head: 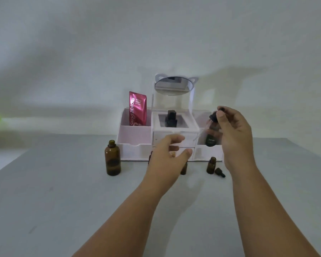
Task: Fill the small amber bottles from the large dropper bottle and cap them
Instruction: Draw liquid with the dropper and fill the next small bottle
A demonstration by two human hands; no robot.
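The right hand (233,130) is raised, pinching a black dropper cap (214,115) between thumb and fingers. The left hand (167,154) hovers with fingers loosely spread, holding nothing and partly hiding a small amber bottle (183,169). The large amber bottle (112,160) stands uncapped on the grey table (63,201), at the left. A second small bottle (211,165) stands open at the right.

I find open table (54,210) well before the organizer (135,152). Close to its front, large bottle (112,160), small bottle (211,165) and loose cap (220,172) block me.
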